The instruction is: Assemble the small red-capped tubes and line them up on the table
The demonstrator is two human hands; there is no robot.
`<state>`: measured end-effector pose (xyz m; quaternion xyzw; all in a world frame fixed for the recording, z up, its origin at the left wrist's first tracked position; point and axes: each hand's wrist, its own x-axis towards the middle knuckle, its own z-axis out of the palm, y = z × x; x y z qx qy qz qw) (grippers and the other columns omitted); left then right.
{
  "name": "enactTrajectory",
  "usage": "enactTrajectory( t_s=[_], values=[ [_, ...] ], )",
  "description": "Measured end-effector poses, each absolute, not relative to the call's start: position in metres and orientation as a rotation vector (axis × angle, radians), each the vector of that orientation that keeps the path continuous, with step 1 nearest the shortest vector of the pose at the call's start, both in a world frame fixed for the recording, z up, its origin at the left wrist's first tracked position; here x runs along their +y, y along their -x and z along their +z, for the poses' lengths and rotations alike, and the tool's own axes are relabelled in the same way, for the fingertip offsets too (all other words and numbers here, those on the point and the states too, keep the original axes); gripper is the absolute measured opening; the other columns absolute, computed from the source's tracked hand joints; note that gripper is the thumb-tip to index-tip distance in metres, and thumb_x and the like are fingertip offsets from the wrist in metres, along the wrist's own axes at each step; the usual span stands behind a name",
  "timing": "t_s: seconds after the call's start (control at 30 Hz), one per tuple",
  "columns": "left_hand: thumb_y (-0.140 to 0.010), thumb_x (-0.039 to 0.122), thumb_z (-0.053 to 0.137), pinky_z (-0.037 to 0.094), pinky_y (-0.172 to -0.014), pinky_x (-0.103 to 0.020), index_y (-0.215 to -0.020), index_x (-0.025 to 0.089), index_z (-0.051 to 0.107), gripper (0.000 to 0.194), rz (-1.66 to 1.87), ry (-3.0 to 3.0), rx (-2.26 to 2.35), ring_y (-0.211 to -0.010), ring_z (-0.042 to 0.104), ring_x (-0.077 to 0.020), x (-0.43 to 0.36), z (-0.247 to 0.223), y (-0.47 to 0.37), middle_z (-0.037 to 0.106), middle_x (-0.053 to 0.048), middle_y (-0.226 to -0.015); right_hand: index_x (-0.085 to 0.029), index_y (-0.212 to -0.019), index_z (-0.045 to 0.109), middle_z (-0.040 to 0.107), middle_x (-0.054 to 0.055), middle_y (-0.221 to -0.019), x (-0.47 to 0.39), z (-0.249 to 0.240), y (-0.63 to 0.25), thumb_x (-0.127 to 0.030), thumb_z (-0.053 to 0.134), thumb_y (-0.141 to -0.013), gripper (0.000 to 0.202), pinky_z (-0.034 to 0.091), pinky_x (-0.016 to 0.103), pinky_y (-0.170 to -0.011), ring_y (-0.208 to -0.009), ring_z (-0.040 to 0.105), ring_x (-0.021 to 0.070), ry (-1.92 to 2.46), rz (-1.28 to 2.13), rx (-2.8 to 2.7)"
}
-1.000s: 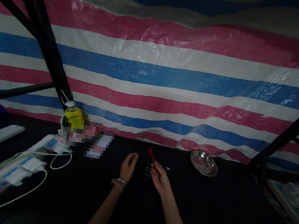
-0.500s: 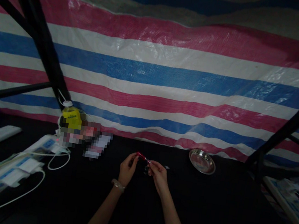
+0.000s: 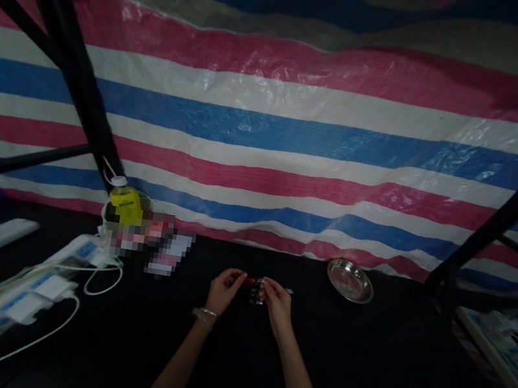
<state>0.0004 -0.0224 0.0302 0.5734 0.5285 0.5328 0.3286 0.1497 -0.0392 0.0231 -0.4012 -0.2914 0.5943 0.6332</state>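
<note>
One red stick (image 3: 250,280) spans the gap between my left hand (image 3: 223,290), pinched narrow on its left end, and my right hand (image 3: 277,303), pinched at its right end. I judge the step as working both ends together; the next move calls for a light, steady grip, clear of the shiny bits (image 3: 253,294) just nearer. Far right, well apart, sits a dish (image 3: 350,281).

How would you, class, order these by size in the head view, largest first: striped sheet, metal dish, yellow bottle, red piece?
1. Striped sheet
2. Metal dish and yellow bottle: too alike to rank
3. Red piece, partly hidden
</note>
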Motion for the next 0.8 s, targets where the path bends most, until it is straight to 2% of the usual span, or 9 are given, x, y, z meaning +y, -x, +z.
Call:
enactTrajectory(
  t_s=[0.17,0.33,0.5,0.6,0.73,0.8],
  values=[
    [-0.068,0.047,0.063,0.051,-0.066,-0.029,-0.085,0.015,0.067,0.036,1.321,-1.522,1.323,-0.071,0.063,-0.0178,-0.027,0.034,-0.002,0.069,-0.005,-0.076,-0.015,-0.084,0.068,0.066,0.003,-0.069,-0.037,0.023,-0.154,-0.037,0.079,-0.052,0.04,0.043,0.024,-0.052,-0.054,0.055,0.0106,0.879,1.324,-0.557],
    [-0.069,0.045,0.062,0.052,-0.071,-0.032,-0.086,0.016,0.067,0.034,1.397,-1.516,1.367,-0.074,0.064,-0.0192,-0.02,0.03,0.004,0.069,-0.006,-0.079,-0.017,-0.087,0.064,0.065,0.001,-0.066,-0.034,0.021,-0.161,-0.039,0.077,-0.055,0.041,0.04,0.023,-0.048,-0.05,0.051,0.009,0.905,1.171,-0.505],
    [-0.072,0.043,0.059,0.049,-0.082,-0.037,-0.085,0.018,0.068,0.03,1.412,-1.619,1.462,-0.085,0.063,-0.0211,-0.006,0.02,0.011,0.07,-0.006,-0.087,-0.016,-0.083,0.06,0.065,0.002,-0.068,-0.03,0.022,-0.173,-0.047,0.071,-0.06,0.04,0.036,0.022,-0.045,-0.047,0.047,0.0083,0.985,0.967,-0.557],
    [-0.073,0.042,0.058,0.045,-0.087,-0.04,-0.084,0.022,0.07,0.025,1.31,-1.777,1.582,-0.091,0.061,-0.0222,-0.001,0.016,0.012,0.069,-0.005,-0.09,-0.014,-0.082,0.062,0.063,0.001,-0.062,-0.029,0.022,-0.181,-0.054,0.066,-0.062,0.044,0.035,0.023,-0.046,-0.046,0.047,0.0093,1.102,0.885,-0.631],
    [-0.077,0.04,0.055,0.044,-0.088,-0.039,-0.086,0.025,0.07,0.022,1.205,-1.902,1.66,-0.094,0.059,-0.0213,0.0,0.014,0.011,0.068,-0.004,-0.094,-0.014,-0.082,0.067,0.065,0.005,-0.071,-0.031,0.02,-0.191,-0.057,0.058,-0.068,0.046,0.041,0.028,-0.06,-0.063,0.054,0.0156,1.282,0.623,-0.815],
    [-0.079,0.039,0.053,0.044,-0.088,-0.039,-0.088,0.026,0.07,0.023,1.172,-1.923,1.692,-0.095,0.058,-0.0212,0.0,0.013,0.01,0.067,-0.003,-0.096,-0.015,-0.08,0.069,0.064,0.006,-0.073,-0.033,0.019,-0.193,-0.056,0.054,-0.073,0.044,0.04,0.03,-0.067,-0.07,0.054,0.0181,1.39,0.469,-0.99]
  ],
)
